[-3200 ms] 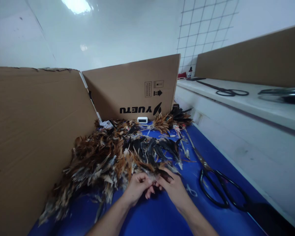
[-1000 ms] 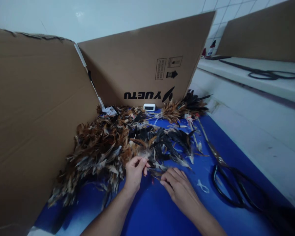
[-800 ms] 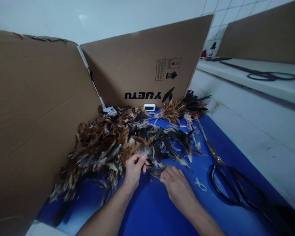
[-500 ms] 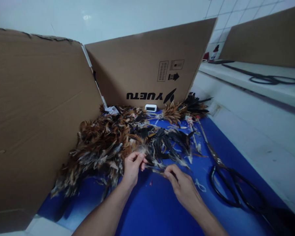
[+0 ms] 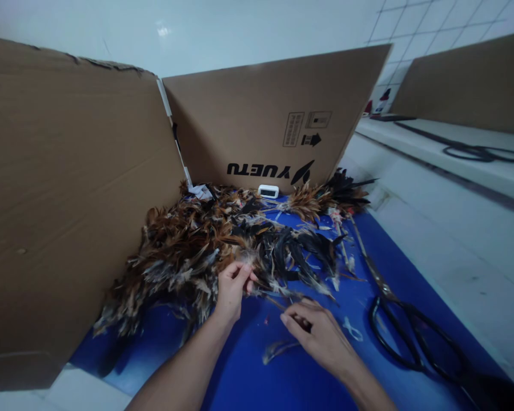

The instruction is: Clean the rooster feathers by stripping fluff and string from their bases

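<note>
One feather tuft (image 5: pixel 249 257) I pinch in my left fingers (image 5: pixel 239 273); one pale feather (image 5: pixel 276 349) is beside my right fingers (image 5: pixel 300 309), grip unclear.

- Plain cardboard sheet (image 5: pixel 77 200), standing at the left
- Printed cardboard sheet (image 5: pixel 248 114) at the back, lettering (image 5: pixel 259 170) upside down
- Small white device (image 5: pixel 268 192) just before it
- Dark scissors (image 5: pixel 449 144) on a white ledge (image 5: pixel 420 150)
- Dark-capped bottle (image 5: pixel 382 104) near them
</note>
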A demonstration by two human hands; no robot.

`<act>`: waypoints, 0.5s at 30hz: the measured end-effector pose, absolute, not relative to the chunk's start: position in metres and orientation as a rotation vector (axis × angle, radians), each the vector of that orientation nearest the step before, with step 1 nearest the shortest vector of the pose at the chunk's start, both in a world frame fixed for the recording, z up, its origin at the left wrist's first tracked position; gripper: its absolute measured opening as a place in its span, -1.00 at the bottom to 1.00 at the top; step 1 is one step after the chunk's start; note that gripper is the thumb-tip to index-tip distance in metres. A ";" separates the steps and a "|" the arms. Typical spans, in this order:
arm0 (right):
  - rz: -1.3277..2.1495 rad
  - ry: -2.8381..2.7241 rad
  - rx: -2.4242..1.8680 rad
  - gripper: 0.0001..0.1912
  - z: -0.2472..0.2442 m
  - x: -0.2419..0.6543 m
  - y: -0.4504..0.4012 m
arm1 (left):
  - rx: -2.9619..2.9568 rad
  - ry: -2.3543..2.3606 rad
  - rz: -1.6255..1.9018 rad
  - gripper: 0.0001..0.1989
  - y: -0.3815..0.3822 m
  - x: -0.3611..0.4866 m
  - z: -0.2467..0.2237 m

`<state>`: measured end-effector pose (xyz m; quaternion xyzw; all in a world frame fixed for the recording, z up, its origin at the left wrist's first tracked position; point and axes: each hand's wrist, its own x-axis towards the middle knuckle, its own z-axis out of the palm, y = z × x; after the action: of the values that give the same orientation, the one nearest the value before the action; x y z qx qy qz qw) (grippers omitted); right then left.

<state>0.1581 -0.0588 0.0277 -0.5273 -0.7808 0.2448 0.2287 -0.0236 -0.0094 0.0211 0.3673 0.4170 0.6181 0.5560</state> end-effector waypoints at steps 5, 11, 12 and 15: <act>0.209 -2.206 -1.487 -0.90 0.011 0.154 -0.055 | 0.841 0.974 1.410 -0.69 -0.009 -0.022 0.019; 0.151 -2.250 -1.478 -0.80 0.006 0.154 -0.053 | 0.844 0.977 1.388 -0.69 -0.009 -0.021 0.017; 0.191 -2.230 -1.459 -0.79 0.008 0.155 -0.054 | 0.843 0.983 1.392 -0.69 -0.009 -0.021 0.017; 0.377 -2.129 -1.409 -0.78 0.017 0.156 -0.054 | 0.849 0.994 1.388 -0.69 -0.009 -0.022 0.017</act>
<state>0.1564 -0.0541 0.0165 -0.5246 -0.7927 0.1404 0.2769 -0.0217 -0.0094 0.0174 0.3632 0.4249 0.5934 0.5791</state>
